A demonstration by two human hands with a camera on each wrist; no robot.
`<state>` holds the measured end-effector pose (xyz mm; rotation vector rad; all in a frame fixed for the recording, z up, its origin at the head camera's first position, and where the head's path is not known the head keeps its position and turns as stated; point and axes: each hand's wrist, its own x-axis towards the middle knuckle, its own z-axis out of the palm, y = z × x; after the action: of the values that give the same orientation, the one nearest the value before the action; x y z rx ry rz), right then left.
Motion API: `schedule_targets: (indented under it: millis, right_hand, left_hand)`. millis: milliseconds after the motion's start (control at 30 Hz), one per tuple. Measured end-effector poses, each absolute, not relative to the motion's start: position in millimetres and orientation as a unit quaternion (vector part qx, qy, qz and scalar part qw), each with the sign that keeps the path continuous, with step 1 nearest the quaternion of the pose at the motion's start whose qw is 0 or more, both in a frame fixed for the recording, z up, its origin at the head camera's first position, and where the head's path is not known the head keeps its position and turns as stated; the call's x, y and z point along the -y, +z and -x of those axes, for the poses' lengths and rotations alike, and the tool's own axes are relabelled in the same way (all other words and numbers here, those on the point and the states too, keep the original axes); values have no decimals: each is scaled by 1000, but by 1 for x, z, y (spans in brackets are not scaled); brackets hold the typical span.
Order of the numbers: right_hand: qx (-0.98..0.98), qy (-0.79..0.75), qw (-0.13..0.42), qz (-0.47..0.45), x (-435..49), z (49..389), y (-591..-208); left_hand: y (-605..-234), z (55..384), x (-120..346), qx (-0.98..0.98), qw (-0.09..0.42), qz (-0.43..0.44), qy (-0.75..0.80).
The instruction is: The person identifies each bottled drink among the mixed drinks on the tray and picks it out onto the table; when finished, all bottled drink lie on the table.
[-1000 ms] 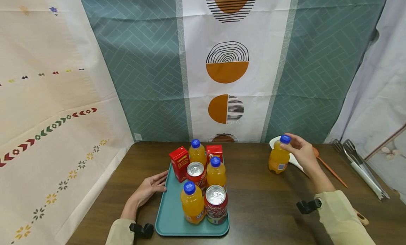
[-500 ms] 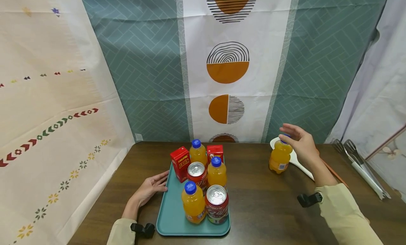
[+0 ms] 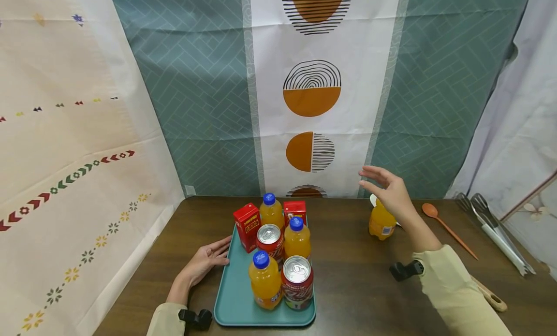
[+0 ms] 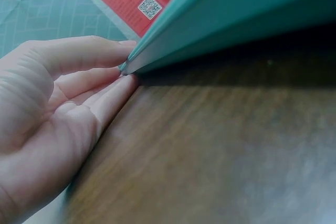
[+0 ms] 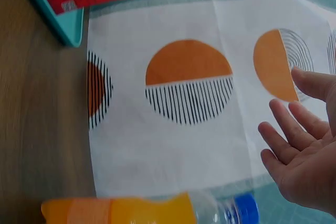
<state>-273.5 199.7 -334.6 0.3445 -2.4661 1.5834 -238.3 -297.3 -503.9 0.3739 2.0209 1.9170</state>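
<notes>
Fingers straight, my left hand [image 3: 202,266] touches the left edge of a teal tray [image 3: 237,287]; in the left wrist view its fingertips are right at the tray's rim [image 4: 173,30]. On the tray stand orange soda bottles [image 3: 266,285], red soda cans [image 3: 297,287] and red drink cartons [image 3: 247,226]. My right hand [image 3: 389,191] is raised with spread fingers and holds nothing. Behind and below it, another orange soda bottle [image 3: 381,222] stands upright on the table, its cap hidden by the hand. The right wrist view shows this bottle's blue cap [image 5: 245,209] apart from the fingers.
To the right lie an orange spoon [image 3: 448,229], metal-handled utensils [image 3: 500,239] and a wooden handle [image 3: 491,295]. A white utensil [image 3: 373,199] shows partly behind the standing bottle. Hanging cloth [image 3: 209,109] encloses the table's back and sides.
My right hand has let go of the orange soda bottle, risen off its cap and moved left. The bottle stays standing in place. My left hand remains at the tray's edge.
</notes>
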Motion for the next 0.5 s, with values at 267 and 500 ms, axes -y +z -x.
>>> schedule_targets:
  millis: [267,500]
  right_hand:
    - [823,540,75,-160,-160,282,-336]
    - [814,542,51,-203,-126,288,-342]
  left_hand:
    - [-504,238,297,-709,160,-128,674]
    - [-502,237,296,-707,160,-125,677]
